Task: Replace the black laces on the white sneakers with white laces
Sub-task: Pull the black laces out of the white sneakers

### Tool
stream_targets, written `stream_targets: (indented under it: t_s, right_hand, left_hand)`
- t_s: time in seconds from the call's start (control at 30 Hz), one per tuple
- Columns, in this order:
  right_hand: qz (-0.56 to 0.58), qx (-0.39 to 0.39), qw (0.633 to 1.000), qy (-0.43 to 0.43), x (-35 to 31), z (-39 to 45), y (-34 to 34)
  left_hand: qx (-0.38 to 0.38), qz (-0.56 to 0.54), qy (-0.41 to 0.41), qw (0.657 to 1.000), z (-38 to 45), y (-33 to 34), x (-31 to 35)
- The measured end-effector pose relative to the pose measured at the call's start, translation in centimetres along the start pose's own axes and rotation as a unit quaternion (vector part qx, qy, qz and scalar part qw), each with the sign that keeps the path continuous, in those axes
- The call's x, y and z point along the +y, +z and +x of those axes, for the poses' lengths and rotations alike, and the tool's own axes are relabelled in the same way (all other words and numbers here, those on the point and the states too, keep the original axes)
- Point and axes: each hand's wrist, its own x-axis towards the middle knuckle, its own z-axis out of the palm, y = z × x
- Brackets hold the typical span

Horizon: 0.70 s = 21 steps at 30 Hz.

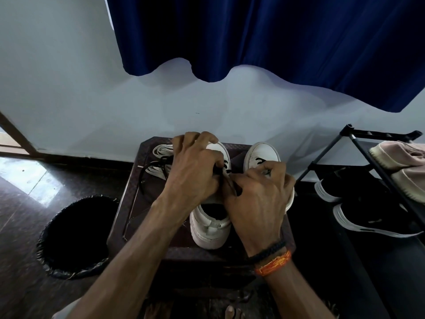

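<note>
Hands, seemingly pinching black lace, over sneaker mid-stool.

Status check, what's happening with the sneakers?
Left hand and right hand both gripping black lace on left sneaker. White laces waiting behind. Nothing blocking.

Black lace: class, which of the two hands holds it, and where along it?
Both hands, left and right, pinch the black lace over the eyelets of the nearer white sneaker; the exact spot is hidden by fingers.
</note>
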Motion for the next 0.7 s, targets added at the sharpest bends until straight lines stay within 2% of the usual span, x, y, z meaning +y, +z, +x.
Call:
stream_targets:
  t_s: [0.13,0.3,0.43,0.57,0.7]
  right_hand:
    - [-0.001,-0.004,1.000,0.005,0.1,0.0,0.0]
    - [-0.035,-0.018,0.999,0.017,0.1,0.1,-0.1]
    - [-0.064,-0.030,0.997,0.024,0.3,0.3,-0.2]
    - [-0.063,-0.033,0.997,0.035,0.2,0.5,-0.4]
    - [-0.072,-0.032,0.996,0.043,0.2,0.6,-0.2]
  left_hand:
    - [0.010,0.005,-0.011,1.000,0.0,0.1,0.1]
    - [0.010,-0.012,0.015,1.000,-0.1,0.5,0.4]
    - [0.049,-0.050,-0.007,0.997,-0.4,-0.8,0.1]
    - [0.125,-0.097,-0.066,0.985,-0.8,-4.3,-2.1]
    - [0.204,-0.086,-0.218,0.951,-1.5,-6.1,-4.9]
